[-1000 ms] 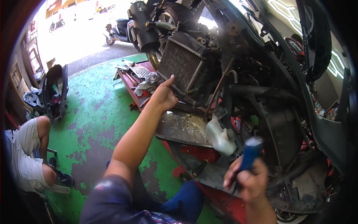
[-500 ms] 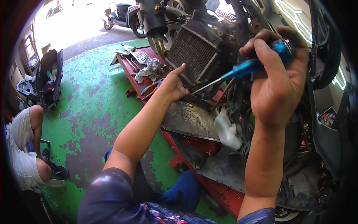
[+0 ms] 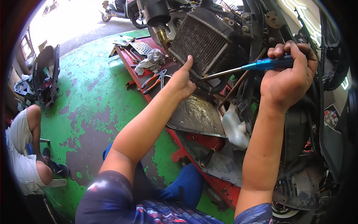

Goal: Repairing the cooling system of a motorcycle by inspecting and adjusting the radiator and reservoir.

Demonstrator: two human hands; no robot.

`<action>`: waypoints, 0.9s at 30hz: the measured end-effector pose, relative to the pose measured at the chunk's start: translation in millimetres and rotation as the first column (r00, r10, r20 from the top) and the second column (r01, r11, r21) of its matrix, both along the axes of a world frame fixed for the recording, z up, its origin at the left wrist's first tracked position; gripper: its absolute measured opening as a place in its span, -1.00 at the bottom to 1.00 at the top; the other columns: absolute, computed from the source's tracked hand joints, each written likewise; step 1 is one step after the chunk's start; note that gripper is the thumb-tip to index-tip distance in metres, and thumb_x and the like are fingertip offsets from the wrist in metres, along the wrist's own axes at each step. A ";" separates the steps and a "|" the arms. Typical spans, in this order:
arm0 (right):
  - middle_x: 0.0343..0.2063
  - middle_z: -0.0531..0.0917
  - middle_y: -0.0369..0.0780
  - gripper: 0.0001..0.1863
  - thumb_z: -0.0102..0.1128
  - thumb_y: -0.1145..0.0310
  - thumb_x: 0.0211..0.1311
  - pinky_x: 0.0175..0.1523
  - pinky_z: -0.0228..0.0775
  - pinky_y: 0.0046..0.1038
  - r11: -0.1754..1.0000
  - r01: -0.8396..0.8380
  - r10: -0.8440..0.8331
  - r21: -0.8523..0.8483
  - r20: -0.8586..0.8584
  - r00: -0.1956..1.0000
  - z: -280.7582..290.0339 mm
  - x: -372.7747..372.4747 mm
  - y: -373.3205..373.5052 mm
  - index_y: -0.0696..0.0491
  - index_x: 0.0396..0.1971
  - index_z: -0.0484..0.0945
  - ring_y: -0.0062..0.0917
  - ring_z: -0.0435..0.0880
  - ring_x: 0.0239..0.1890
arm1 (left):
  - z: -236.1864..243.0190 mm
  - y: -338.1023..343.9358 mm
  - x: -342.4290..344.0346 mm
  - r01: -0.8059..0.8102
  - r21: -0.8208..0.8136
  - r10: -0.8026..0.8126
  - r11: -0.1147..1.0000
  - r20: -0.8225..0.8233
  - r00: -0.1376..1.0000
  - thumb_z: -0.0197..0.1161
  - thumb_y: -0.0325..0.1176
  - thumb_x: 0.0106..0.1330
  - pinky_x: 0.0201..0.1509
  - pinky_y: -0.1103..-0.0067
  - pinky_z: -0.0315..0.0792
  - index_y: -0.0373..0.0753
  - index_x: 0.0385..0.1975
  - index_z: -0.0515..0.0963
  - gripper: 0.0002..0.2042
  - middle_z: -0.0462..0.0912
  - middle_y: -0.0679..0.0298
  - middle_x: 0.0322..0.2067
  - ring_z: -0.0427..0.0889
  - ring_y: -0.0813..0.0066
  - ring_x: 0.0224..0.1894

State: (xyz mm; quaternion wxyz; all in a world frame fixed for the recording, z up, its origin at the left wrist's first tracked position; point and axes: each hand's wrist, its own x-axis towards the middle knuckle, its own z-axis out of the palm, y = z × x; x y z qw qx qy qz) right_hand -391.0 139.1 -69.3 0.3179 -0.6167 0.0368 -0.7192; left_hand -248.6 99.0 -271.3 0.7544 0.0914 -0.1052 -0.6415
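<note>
A blue-handled screwdriver [image 3: 266, 64] is held in my right hand [image 3: 287, 80], its fingers wrapped round the handle. Its metal shaft points left, with the tip at the lower corner of a dark finned radiator [image 3: 199, 43] on a partly stripped scooter. My left hand [image 3: 182, 81] grips that lower edge, thumb up along the radiator's front and fingers curled beneath. What the screwdriver tip touches is too small to make out. Just below my left hand lies a dirty metal panel [image 3: 197, 114]. A whitish plastic bottle-like tank [image 3: 235, 128] hangs beside my right forearm.
Orange-handled pliers [image 3: 153, 81], a grey rag [image 3: 152, 61] and other tools lie on the red stand [image 3: 130, 69]. Another screwdriver [image 3: 207, 157] rests lower down. At left a person in light shorts [image 3: 22, 138] sits near a black scooter body part [image 3: 47, 74]. The green floor [image 3: 93, 89] is worn.
My right hand has moved lower and slightly right, and the screwdriver now lies nearer to level. My left hand and the radiator appear slightly further right in the picture.
</note>
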 end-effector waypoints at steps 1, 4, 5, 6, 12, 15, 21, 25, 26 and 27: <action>-0.54 0.51 -0.22 -0.87 0.14 0.54 0.20 -0.39 0.46 -0.44 1.000 -0.006 0.006 0.010 0.004 1.000 -1.1 -1.0 -0.2 0.11 -0.26 0.42 -0.49 0.53 -0.56 | 4.5 4.2 0.6 0.017 0.031 -0.017 0.999 -0.001 1.000 0.08 -0.01 0.53 0.31 0.09 0.46 -0.23 0.22 0.43 -0.54 0.61 0.13 0.16 0.63 0.19 0.17; -0.53 0.51 -0.20 -0.86 0.10 0.56 0.19 -0.39 0.43 -0.41 0.998 -0.064 0.064 0.012 0.005 0.998 -6.0 -6.2 2.6 0.10 -0.26 0.42 -0.47 0.51 -0.56 | 4.1 5.3 2.4 0.032 0.050 -0.033 0.998 0.014 0.999 0.06 0.02 0.52 0.28 -0.02 0.45 -0.24 0.21 0.43 -0.52 0.61 0.11 0.16 0.63 0.15 0.17; -0.53 0.51 -0.20 -0.86 0.10 0.56 0.19 -0.39 0.43 -0.41 0.998 -0.064 0.064 0.014 0.005 0.998 -8.1 -7.4 3.0 0.10 -0.26 0.42 -0.47 0.51 -0.56 | 3.0 5.3 3.2 0.032 0.034 -0.033 0.999 0.030 0.999 0.05 0.03 0.52 0.27 -0.06 0.45 -0.26 0.21 0.43 -0.51 0.61 0.10 0.16 0.62 0.12 0.17; -0.53 0.51 -0.19 -0.86 0.08 0.57 0.17 -0.38 0.42 -0.40 0.995 -0.098 0.098 -0.008 0.007 0.995 -10.7 -9.9 2.5 0.10 -0.26 0.41 -0.46 0.50 -0.56 | 5.0 7.1 2.0 0.034 0.035 -0.035 0.999 0.028 0.999 0.05 0.03 0.52 0.27 -0.06 0.45 -0.26 0.21 0.43 -0.51 0.61 0.10 0.16 0.62 0.12 0.17; -0.51 0.50 -0.11 -0.85 -0.01 0.54 0.14 -0.39 0.38 -0.33 0.978 -0.187 0.188 -0.089 0.000 0.982 -24.9 -27.9 -7.3 0.09 -0.27 0.42 -0.42 0.48 -0.54 | 6.9 9.0 0.4 0.033 0.030 -0.035 0.999 0.065 0.997 0.02 0.05 0.52 0.29 -0.07 0.43 -0.29 0.22 0.42 -0.47 0.59 0.08 0.17 0.61 0.09 0.19; -0.47 0.51 -0.10 -0.86 -0.04 0.51 0.15 -0.39 0.37 -0.32 0.972 -0.212 0.213 -0.102 0.007 0.977 -29.5 -37.3 -9.9 0.08 -0.27 0.43 -0.41 0.47 -0.54 | 8.1 9.7 -1.6 0.028 0.038 -0.031 0.999 0.080 0.996 0.01 0.06 0.51 0.30 -0.07 0.43 -0.30 0.23 0.41 -0.45 0.57 0.08 0.19 0.59 0.08 0.20; -0.44 0.52 -0.10 -0.83 -0.07 0.47 0.16 -0.40 0.35 -0.33 0.981 -0.175 0.182 -0.078 0.094 0.979 -42.4 -43.3 -6.5 0.05 -0.24 0.40 -0.41 0.45 -0.55 | -6.0 0.8 5.0 0.057 -0.035 -0.052 0.998 0.126 0.991 0.07 0.11 0.46 0.30 -0.13 0.35 -0.20 0.27 0.39 -0.43 0.59 0.14 0.19 0.59 0.11 0.22; -0.44 0.52 -0.11 -0.84 -0.06 0.46 0.16 -0.37 0.38 -0.32 0.980 -0.182 0.191 -0.081 0.116 0.975 -50.9 -55.9 -8.5 0.03 -0.24 0.41 -0.41 0.47 -0.54 | -6.5 -1.1 3.7 0.065 -0.058 -0.058 0.996 0.117 0.991 0.05 0.11 0.46 0.34 -0.14 0.32 -0.22 0.28 0.37 -0.42 0.55 0.13 0.23 0.56 0.10 0.25; -0.44 0.52 -0.11 -0.84 -0.05 0.46 0.16 -0.37 0.38 -0.32 0.979 -0.190 0.200 -0.076 0.141 0.970 -53.2 -57.5 -7.7 0.02 -0.25 0.42 -0.41 0.47 -0.54 | -7.8 -2.0 4.4 0.074 -0.079 -0.064 0.994 0.112 0.992 0.04 0.11 0.47 0.34 -0.14 0.32 -0.23 0.29 0.37 -0.41 0.54 0.12 0.23 0.55 0.10 0.26; -0.44 0.52 -0.12 -0.85 -0.05 0.45 0.16 -0.36 0.39 -0.31 0.978 -0.197 0.207 -0.072 0.165 0.964 -55.9 -60.4 -7.2 0.01 -0.26 0.43 -0.41 0.47 -0.53 | -7.4 -2.0 3.8 0.074 -0.078 -0.065 0.994 0.113 0.991 0.04 0.11 0.47 0.34 -0.14 0.32 -0.23 0.29 0.37 -0.41 0.54 0.12 0.23 0.55 0.10 0.26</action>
